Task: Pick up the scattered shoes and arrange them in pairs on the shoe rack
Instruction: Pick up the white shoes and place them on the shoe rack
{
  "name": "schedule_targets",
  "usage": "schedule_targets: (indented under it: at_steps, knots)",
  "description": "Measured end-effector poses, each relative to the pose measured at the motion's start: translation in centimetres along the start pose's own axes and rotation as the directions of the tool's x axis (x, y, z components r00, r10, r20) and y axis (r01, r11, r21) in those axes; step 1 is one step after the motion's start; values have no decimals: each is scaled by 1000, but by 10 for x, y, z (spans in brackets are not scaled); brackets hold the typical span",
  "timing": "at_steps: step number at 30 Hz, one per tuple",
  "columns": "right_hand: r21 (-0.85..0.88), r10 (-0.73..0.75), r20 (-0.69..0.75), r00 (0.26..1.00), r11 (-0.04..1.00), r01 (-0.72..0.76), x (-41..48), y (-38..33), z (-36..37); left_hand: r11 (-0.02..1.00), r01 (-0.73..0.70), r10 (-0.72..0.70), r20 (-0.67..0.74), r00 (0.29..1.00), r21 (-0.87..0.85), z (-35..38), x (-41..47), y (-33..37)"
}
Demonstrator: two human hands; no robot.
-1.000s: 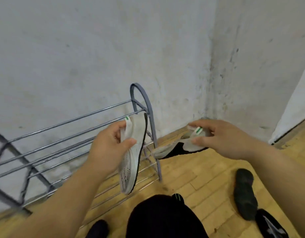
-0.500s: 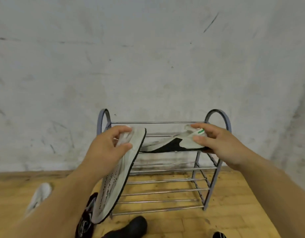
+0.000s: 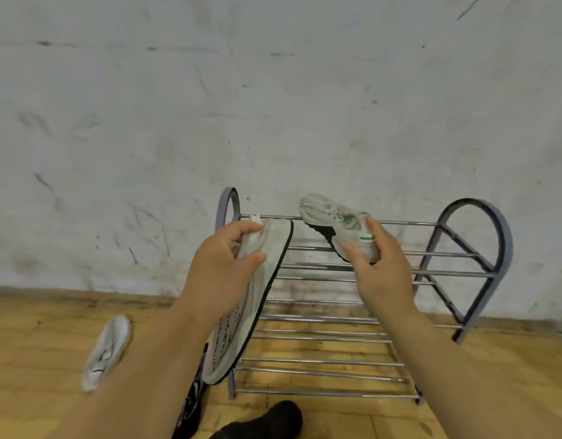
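Both hands are clamped, each on one white trainer. We find the left hand (image 3: 219, 270) pinching the heel end of the hanging shoe (image 3: 273, 242) between thumb and curled fingers; this shoe dangles toe-down, sole edge turned right, in front of the left end of the shoe rack (image 3: 476, 202). The right hand (image 3: 381, 270) grips the heel of the matching shoe (image 3: 333, 217) with thumb and fingers, toe pointing far and left over the top tier. Whether its sole touches the rails we cannot tell. We judge the step in hand to be seating this pair on the top tier, which holds no other shoe. To do it well, we advise squaring the matching shoe so its sole spans at least two rails, since a sole on a single rail would tip through the gap. The hanging shoe should then be turned sole-down and set just beside its partner, toes the same way, before either grip is released. Work outstanding: a lone white shoe (image 3: 107, 351) lies on the floor to the left, well apart from the rack, and dark shoes (image 3: 267, 419) lie near us in front of the lowest tier.
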State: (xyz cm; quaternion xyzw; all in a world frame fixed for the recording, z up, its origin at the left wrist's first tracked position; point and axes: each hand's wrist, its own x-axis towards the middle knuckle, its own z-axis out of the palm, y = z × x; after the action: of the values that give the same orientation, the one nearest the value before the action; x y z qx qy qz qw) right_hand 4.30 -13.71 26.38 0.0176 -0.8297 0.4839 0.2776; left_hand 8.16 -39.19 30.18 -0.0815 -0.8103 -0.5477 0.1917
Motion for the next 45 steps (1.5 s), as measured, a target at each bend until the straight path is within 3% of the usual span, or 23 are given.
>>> schedule_targets:
  at_steps: [3,5,7,9,11,14,18,25,29,32,35,37,40,45]
  knots:
    - [-176,-26,311,950,981,84,7,18,23,1000,4,-5,30,1000,20,8,5,-6]
    - [-142,25,429,903,989,40,14,19,21,999,30,-32,60,998,25,13,8,-9]
    - [-49,75,411,909,997,-60,21,14,7,998,60,-62,98,993,21,17,10,-12]
    - [-1,57,357,932,998,-61,26,3,-13,998,64,-66,139,988,19,22,12,-12]
    - [113,29,395,918,990,-80,27,-10,-33,999,49,-51,194,980,16,29,12,-8]
    - [262,-14,573,819,950,-168,22,-22,-61,999,25,-13,323,946,-35,42,8,8]
    - [291,-15,717,697,914,-281,18,-22,-89,986,21,60,478,876,-163,66,-3,32]
    - [199,79,824,561,887,-416,3,-13,-132,978,10,101,510,854,-210,100,-15,49]
    - [132,131,766,629,926,-354,-3,-6,-154,986,-8,77,418,905,-165,111,-11,49]
    - [80,152,688,709,956,-283,-2,-2,-178,997,-36,20,220,975,68,120,-1,37]
    - [160,171,557,813,938,-307,5,6,-202,982,25,-48,118,992,185,127,9,19]
    - [256,205,422,883,908,-333,9,15,-214,963,17,-49,112,992,268,133,15,10]
    - [349,243,300,922,872,-343,10,24,-215,947,14,-55,122,991,321,144,24,2]
    - [267,174,215,961,936,-229,11,32,-207,892,-29,-54,171,984,451,175,42,-14]
